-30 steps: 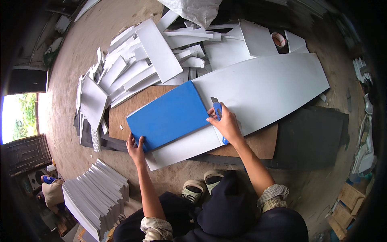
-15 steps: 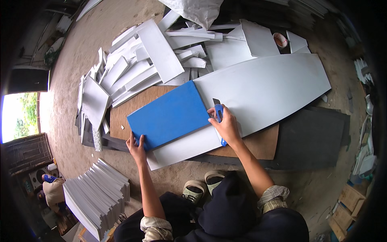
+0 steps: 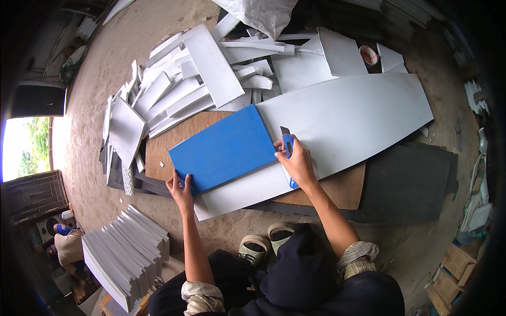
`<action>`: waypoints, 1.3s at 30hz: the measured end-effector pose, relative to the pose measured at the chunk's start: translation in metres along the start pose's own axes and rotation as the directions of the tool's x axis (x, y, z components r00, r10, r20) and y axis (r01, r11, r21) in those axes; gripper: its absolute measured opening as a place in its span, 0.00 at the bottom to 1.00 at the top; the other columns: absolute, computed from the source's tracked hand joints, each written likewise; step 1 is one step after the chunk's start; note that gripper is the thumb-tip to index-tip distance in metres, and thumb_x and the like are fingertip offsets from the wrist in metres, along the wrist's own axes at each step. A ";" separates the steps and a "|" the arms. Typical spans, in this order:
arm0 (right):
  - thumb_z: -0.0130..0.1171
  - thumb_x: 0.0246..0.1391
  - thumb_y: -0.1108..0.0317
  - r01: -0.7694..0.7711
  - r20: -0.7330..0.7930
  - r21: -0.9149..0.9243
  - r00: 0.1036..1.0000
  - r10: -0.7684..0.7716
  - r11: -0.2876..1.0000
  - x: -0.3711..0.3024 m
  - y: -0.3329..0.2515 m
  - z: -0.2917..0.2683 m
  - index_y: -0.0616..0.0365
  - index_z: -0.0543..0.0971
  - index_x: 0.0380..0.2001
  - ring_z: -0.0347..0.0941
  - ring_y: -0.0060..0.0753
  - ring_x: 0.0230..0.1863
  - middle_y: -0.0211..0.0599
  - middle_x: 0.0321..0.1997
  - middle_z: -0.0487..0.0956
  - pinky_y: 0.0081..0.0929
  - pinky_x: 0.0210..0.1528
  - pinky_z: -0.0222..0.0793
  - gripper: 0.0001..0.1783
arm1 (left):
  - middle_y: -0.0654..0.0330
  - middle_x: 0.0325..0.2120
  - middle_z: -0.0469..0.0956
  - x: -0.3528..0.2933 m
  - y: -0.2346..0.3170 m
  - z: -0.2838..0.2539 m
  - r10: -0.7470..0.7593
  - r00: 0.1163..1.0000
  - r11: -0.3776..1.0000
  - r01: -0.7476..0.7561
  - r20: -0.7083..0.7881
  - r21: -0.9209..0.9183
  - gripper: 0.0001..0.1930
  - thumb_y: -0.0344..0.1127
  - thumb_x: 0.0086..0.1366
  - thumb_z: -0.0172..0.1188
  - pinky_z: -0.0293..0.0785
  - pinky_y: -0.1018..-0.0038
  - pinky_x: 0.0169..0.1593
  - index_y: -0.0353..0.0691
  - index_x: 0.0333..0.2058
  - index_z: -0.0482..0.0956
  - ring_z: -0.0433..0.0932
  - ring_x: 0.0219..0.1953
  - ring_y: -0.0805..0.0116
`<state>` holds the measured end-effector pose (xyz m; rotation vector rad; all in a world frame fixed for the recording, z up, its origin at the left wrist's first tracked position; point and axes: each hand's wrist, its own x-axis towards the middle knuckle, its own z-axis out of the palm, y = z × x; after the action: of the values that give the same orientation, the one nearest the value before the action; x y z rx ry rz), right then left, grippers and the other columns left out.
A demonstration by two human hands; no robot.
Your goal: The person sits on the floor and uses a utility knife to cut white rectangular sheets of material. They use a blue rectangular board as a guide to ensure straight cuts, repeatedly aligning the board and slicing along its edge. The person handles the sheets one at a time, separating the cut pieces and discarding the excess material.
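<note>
A rectangular blue board [image 3: 224, 149] lies on the left part of a long white foam-like sheet [image 3: 358, 110]. My left hand [image 3: 181, 190] grips the board's near left corner, fingers along its edges. At the board's right edge, my right hand [image 3: 298, 164] is closed around a blue utility knife [image 3: 288, 145], whose dark blade points away from me above the white sheet. Fingertips of that hand also touch the board's edge. A blue end piece [image 3: 293, 183] shows below the right palm; whether it belongs to the knife is hard to tell.
Under the sheet are a brown plywood board [image 3: 337, 190] and black sheets [image 3: 403, 181]. White offcuts [image 3: 174, 89] pile up beyond, with a tape roll [image 3: 368, 55] at far right. A stack of white panels [image 3: 126, 253] stands near left; another person [image 3: 68, 245] is beyond it.
Everything in view has shifted very slightly. Both hands, the blue board and the knife keep the same places relative to the white sheet.
</note>
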<state>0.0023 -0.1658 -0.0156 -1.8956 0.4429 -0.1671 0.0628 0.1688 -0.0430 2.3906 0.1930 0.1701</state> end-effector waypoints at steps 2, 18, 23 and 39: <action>0.60 0.40 0.78 0.015 -0.003 0.002 1.000 -0.015 1.000 -0.001 0.001 0.001 0.61 0.71 0.31 0.72 0.25 0.27 0.32 0.26 0.75 0.23 0.32 0.68 0.12 | 0.59 0.36 0.61 0.001 -0.001 0.000 0.011 1.000 1.000 -0.011 0.000 -0.009 0.27 0.41 0.55 0.60 0.64 0.77 0.41 0.42 0.53 0.66 0.63 0.37 0.70; 0.40 0.57 0.63 -0.125 0.169 -0.337 0.967 0.191 0.933 0.042 -0.036 -0.030 0.63 0.63 0.38 0.75 0.45 0.25 0.50 0.21 0.75 0.38 0.28 0.69 0.13 | 0.51 0.48 0.63 0.019 0.160 0.049 0.499 0.805 0.847 -0.531 0.322 0.014 0.26 0.31 0.49 0.60 0.55 0.62 0.57 0.35 0.48 0.65 0.58 0.54 0.52; 0.39 0.57 0.63 0.206 0.283 -0.648 0.959 -0.019 0.733 0.078 -0.045 0.003 0.68 0.65 0.33 0.75 0.54 0.26 0.55 0.22 0.75 0.43 0.29 0.71 0.15 | 0.49 0.49 0.62 0.068 0.178 0.106 0.480 0.593 0.789 -0.613 0.646 -0.024 0.31 0.39 0.46 0.63 0.58 0.62 0.57 0.38 0.50 0.65 0.58 0.55 0.50; 0.46 0.46 0.72 -0.120 0.334 -0.684 0.825 0.456 0.720 0.114 -0.068 0.030 0.68 0.71 0.37 0.77 0.43 0.34 0.52 0.30 0.78 0.37 0.38 0.72 0.14 | 0.54 0.46 0.64 0.082 0.163 0.137 0.354 0.596 0.867 -0.499 0.721 -0.013 0.37 0.40 0.35 0.70 0.62 0.58 0.51 0.45 0.49 0.69 0.61 0.49 0.48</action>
<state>0.1318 -0.1624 0.0260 -2.3917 0.4880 0.7745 0.1823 -0.0249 -0.0274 2.4607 -0.7832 -0.5854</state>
